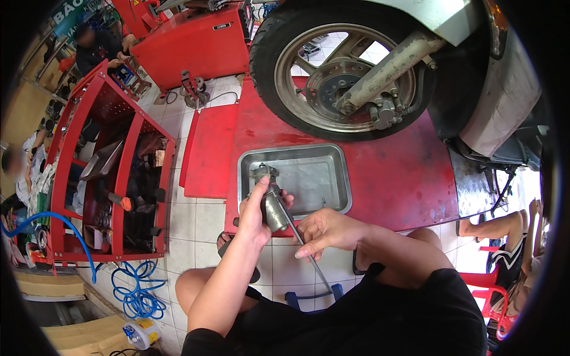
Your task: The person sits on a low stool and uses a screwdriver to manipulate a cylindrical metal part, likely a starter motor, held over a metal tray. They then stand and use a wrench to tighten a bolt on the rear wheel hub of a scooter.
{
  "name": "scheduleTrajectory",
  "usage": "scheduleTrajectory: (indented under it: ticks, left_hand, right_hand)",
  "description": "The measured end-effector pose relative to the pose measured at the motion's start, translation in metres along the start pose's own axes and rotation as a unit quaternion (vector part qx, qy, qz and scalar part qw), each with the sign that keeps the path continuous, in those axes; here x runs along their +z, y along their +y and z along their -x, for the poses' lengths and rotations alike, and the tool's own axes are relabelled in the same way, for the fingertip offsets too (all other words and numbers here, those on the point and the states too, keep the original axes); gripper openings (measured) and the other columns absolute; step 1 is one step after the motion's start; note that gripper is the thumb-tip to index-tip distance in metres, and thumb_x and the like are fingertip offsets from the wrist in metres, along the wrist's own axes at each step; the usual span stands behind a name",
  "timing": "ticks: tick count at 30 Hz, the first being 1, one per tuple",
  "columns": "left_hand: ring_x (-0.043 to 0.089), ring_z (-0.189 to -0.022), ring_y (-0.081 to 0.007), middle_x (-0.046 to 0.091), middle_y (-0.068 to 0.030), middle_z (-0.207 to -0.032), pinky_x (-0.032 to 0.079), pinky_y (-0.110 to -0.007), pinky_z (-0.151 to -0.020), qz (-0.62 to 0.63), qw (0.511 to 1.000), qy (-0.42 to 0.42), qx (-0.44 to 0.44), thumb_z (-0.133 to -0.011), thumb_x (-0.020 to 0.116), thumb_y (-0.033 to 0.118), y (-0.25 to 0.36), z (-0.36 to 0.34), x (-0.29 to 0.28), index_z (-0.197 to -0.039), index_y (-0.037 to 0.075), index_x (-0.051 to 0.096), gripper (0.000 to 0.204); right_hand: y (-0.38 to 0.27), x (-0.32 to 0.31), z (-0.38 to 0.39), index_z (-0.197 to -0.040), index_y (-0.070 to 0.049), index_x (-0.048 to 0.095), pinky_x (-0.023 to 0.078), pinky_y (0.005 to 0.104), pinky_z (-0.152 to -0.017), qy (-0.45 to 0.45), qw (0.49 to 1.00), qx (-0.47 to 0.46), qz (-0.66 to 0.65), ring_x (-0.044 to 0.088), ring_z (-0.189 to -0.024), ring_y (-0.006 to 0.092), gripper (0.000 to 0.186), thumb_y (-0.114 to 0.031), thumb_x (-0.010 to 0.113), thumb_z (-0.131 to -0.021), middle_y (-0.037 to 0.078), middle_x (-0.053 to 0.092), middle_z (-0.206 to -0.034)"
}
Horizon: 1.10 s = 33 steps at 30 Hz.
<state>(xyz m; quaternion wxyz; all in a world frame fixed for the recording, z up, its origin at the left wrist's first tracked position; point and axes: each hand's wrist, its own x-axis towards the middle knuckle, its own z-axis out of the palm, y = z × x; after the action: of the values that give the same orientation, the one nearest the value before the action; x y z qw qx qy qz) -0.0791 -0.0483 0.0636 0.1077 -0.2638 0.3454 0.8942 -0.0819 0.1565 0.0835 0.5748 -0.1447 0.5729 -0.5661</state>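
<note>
A dull grey metal part with a rounded cylindrical body (275, 215) is in my left hand (255, 212). My thumb lies along its upper end and my fingers curl around its far side. The kind of part cannot be made out. My right hand (328, 232) is closed about a long thin metal rod (320, 275), which slants from the metal part down toward my lap. Whether the rod's upper end enters the part is hard to tell. Both hands are over the near edge of a shallow rectangular metal tray (345, 178) with a little liquid in it.
The tray rests on a red platform (404, 178) beneath a motorbike's wheel (332, 83). A red tool cart (127, 172) stands to the left, with a coiled blue hose (139, 291) below it. A red cabinet (196, 50) is behind. People sit at both sides.
</note>
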Motion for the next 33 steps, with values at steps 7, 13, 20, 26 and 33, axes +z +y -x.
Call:
scheduleTrajectory:
  ticks: [7,13,20,26,33]
  left_hand:
    - [0.069,-0.080,-0.0286,0.064,-0.0167,-0.090,0.061,-0.040,-0.076,0.001,1.000,0.000,0.006,-0.088,0.074,0.036,-0.002,-0.001,-0.001,-0.101,-0.003,0.058,0.044]
    - [0.069,-0.079,-0.0286,0.064,-0.0167,-0.089,0.061,-0.040,-0.073,-0.007,1.000,0.002,0.005,-0.087,0.075,0.036,-0.004,0.000,-0.001,-0.099,-0.003,0.058,0.045]
    - [0.069,-0.078,-0.0285,0.065,-0.0159,-0.087,0.060,-0.041,-0.074,-0.013,1.000,0.007,0.000,-0.087,0.075,0.036,-0.003,0.001,0.000,-0.098,-0.002,0.058,0.043]
    - [0.070,-0.078,-0.0282,0.065,-0.0154,-0.087,0.060,-0.041,-0.074,-0.019,1.000,0.012,-0.010,-0.087,0.075,0.038,-0.004,0.001,0.000,-0.099,-0.002,0.058,0.045]
    - [0.070,-0.078,-0.0282,0.065,-0.0157,-0.087,0.061,-0.041,-0.076,-0.011,1.000,0.007,-0.011,-0.087,0.074,0.040,-0.003,0.001,0.000,-0.101,-0.002,0.058,0.047]
  right_hand:
    - [0.002,0.005,0.000,-0.121,0.003,0.060,0.047,0.0223,-0.063,0.032,0.995,-0.053,-0.080,0.069,-0.078,0.0124,0.044,-0.024,0.074,-0.090,0.009,0.072,-0.092]
    - [-0.001,0.006,0.005,-0.125,0.007,0.056,0.051,0.0239,-0.069,0.017,0.994,-0.047,-0.093,0.069,-0.083,0.0151,0.051,-0.020,0.077,-0.087,0.011,0.072,-0.093]
    - [0.009,0.001,-0.004,-0.118,0.003,0.062,0.044,0.0208,-0.058,0.044,0.997,-0.042,-0.040,0.067,-0.071,0.0091,0.042,-0.021,0.077,-0.087,0.007,0.072,-0.089]
    - [0.000,0.009,0.003,-0.118,0.003,0.063,0.042,0.0195,-0.057,0.005,0.987,-0.072,-0.144,0.067,-0.075,0.0076,0.041,-0.021,0.077,-0.087,0.006,0.071,-0.089]
    - [0.009,0.000,-0.003,-0.119,0.008,0.062,0.054,0.0282,-0.073,0.019,0.996,-0.033,-0.075,0.068,-0.082,0.0160,0.036,-0.012,0.072,-0.090,0.010,0.069,-0.090]
